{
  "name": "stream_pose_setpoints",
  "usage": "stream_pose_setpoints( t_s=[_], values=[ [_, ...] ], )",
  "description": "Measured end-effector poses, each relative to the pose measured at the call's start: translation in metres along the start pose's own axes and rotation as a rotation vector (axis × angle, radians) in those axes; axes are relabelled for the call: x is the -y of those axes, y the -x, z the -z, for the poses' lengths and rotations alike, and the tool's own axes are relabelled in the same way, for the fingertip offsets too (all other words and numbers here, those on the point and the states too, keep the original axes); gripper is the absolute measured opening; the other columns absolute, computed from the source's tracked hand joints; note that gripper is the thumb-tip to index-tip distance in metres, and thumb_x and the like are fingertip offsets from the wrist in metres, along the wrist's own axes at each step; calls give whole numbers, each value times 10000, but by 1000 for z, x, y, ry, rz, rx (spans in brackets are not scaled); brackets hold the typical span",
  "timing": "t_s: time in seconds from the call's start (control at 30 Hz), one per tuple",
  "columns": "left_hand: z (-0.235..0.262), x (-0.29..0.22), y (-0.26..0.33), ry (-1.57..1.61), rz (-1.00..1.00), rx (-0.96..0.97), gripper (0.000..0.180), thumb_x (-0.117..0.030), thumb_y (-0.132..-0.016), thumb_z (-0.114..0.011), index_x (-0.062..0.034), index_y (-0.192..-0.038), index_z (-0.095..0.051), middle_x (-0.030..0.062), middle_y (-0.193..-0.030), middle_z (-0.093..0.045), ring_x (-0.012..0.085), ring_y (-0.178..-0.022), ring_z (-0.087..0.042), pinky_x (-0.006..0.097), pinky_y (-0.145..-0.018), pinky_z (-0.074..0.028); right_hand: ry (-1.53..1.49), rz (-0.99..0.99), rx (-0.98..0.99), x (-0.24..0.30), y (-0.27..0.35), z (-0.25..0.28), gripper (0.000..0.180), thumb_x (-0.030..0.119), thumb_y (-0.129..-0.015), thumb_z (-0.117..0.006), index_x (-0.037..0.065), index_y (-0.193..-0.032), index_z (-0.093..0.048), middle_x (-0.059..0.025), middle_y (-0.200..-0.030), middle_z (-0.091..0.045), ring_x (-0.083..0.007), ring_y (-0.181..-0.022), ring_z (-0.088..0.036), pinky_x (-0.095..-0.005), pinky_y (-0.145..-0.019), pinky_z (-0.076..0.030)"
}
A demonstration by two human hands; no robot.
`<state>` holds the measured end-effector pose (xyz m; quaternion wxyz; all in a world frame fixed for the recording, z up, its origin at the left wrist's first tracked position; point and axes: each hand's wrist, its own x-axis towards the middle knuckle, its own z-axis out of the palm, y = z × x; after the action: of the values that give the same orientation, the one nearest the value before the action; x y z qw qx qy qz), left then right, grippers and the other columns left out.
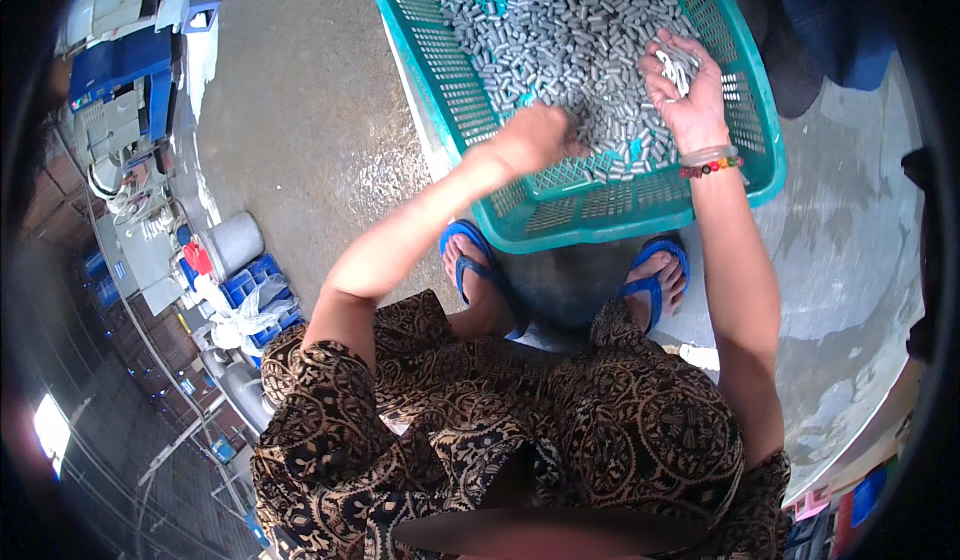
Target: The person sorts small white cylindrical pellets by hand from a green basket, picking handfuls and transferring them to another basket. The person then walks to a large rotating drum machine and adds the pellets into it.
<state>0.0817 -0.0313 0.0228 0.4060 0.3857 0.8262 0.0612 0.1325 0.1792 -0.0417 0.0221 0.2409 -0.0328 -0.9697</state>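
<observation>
A large green plastic basket with slotted walls stands on the floor in front of me. Small grey metal cylinders cover most of its bottom. My left hand reaches over the near left part of the basket, low at the cylinders. Its fingertips are smeared by motion and partly hidden. Palm up, my right hand is at the basket's right side, its fingers curled around a bundle of thin white loops. What the loops are made of I cannot make out.
My feet in blue flip-flops are close to the basket's near edge. At the left stand a grey bucket, a blue crate with plastic bags and a blue bench-like object. The concrete floor looks wet. Dark-blue cloth is at far right.
</observation>
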Motion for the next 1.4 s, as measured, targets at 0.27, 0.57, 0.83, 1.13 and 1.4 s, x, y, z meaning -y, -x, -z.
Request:
stream_pose_setpoints(
  t_s=[0.27, 0.57, 0.83, 1.13, 1.4],
  values=[
    [-44, 13, -13, -161, 130, -133, 277, -296, -771, -631, -29, -843, -631, 183, -854, -632, 343, -845, -615, 423, -725, -496, 24, -51, -15, 2, -1, 1, 208, 130, -804, -526, -14, -954, -520, -136, -797, -524, -204, -617, -468, -229, -359, -293],
    [73, -32, 12, -76, 60, -425, 226, -207, -835, -551, 1, -921, -535, 220, -866, -559, 398, -818, -569, 441, -721, -464, 219, -186, -113, -15, 4, -19, 165, 135, -835, -509, -1, -920, -547, -143, -797, -595, -263, -696, -588, -314, -551, -522],
    [46, -94, -15, -392, -257, -698, 285, -133, -745, -588, 13, -989, -566, 228, -997, -539, 345, -959, -536, 386, -813, -452, 210, 13, -201, -20, 11, -26, 178, 163, -869, -505, 49, -989, -570, -105, -877, -608, -213, -841, -596, -302, -767, -495],
    [114, 99, -49, -213, 480, -324, 151, -11, -736, -493, 37, -770, -632, 245, -852, -624, 350, -837, -625, 415, -749, -506, 37, -297, 14, -7, 0, -13, 157, 172, -826, -577, 20, -810, -543, -145, -790, -539, -192, -562, -467, -202, -318, -288],
    [80, 143, -74, -509, 574, -506, 143, -49, -745, -565, -46, -872, -630, 174, -915, -641, 306, -883, -631, 393, -717, -524, -14, -258, -5, -7, 2, -15, 147, 155, -826, -573, 23, -785, -523, -143, -788, -531, -193, -561, -458, -204, -314, -260]
  ],
)
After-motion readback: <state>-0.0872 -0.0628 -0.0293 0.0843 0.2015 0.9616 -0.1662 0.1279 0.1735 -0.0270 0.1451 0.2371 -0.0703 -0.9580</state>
